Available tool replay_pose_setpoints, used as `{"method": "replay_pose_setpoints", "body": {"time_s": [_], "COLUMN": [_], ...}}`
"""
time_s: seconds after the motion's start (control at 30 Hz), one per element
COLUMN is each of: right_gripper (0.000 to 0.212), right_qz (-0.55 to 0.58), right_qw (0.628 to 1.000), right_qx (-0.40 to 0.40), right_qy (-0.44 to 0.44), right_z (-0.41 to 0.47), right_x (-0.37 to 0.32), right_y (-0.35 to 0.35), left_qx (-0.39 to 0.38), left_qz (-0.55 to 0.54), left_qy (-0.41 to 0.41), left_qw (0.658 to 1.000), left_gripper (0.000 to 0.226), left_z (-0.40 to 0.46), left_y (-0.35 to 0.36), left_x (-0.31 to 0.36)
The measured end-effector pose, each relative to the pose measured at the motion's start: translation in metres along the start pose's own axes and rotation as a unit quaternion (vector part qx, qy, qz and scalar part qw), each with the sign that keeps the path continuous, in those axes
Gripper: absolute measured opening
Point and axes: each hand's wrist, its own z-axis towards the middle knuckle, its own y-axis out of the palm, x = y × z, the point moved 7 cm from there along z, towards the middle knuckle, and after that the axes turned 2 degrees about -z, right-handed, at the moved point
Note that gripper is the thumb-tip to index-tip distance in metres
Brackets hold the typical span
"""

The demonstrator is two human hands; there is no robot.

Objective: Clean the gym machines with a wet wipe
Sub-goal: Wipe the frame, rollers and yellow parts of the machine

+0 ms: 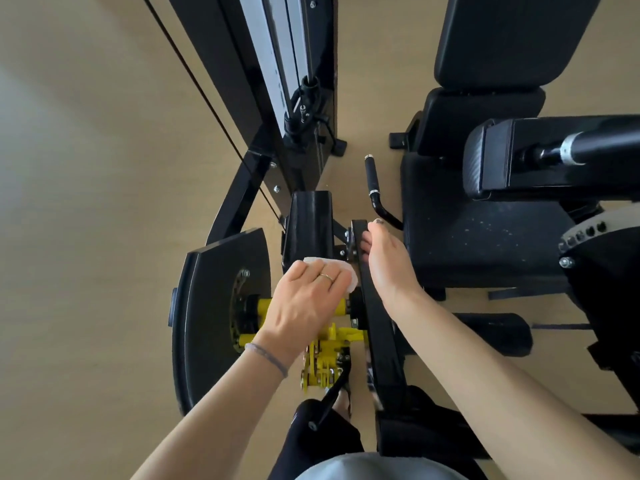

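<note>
A black gym machine stands below me, with a black arm bar (375,320) running toward me and a yellow adjuster (329,351) beneath it. My left hand (304,303) lies over a white wet wipe (346,268) and presses it on the machine just above the yellow axle; the wipe shows past my fingertips. My right hand (384,261) grips the upper end of the black arm bar, fingers curled over its left side.
A black weight-stack tower (277,81) with a cable rises at the back. A padded seat (485,230) and backrest (512,39) stand to the right, with a black grip handle (374,188) beside them. A curved black plate (207,306) sits on the left. The floor is light wood.
</note>
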Motion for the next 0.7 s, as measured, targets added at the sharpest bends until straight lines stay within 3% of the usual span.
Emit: {"method": "replay_pose_setpoints", "body": {"time_s": [0.07,0.17,0.27,0.37,0.53,0.7], "right_gripper": [0.052,0.053,0.049,0.046,0.037,0.044], "right_qz": [0.011,0.021,0.018,0.010,-0.012,-0.006], "right_qw": [1.000,0.999,0.999,0.999,0.999,0.999], "right_qx": [0.010,0.024,0.026,0.037,0.038,0.050], "right_qy": [0.001,0.009,0.008,-0.023,-0.016,-0.013], "right_z": [0.003,0.010,0.014,0.017,0.027,0.041], "right_x": [-0.003,-0.004,-0.007,-0.012,-0.010,-0.004], "right_y": [-0.006,-0.016,-0.026,-0.037,-0.056,-0.069], "left_qx": [-0.040,-0.146,-0.282,-0.392,-0.418,-0.461], "left_qz": [0.023,0.061,0.109,0.152,0.127,0.189], "left_qy": [-0.003,-0.087,-0.140,-0.124,-0.171,-0.136], "left_qw": [0.999,0.984,0.943,0.899,0.883,0.856], "left_gripper": [0.017,0.019,0.026,0.035,0.038,0.043], "left_z": [0.016,0.051,0.081,0.104,0.138,0.156], "left_y": [-0.002,0.001,0.023,0.052,0.091,0.118], "left_x": [0.002,-0.005,-0.017,-0.020,-0.053,-0.060]}}
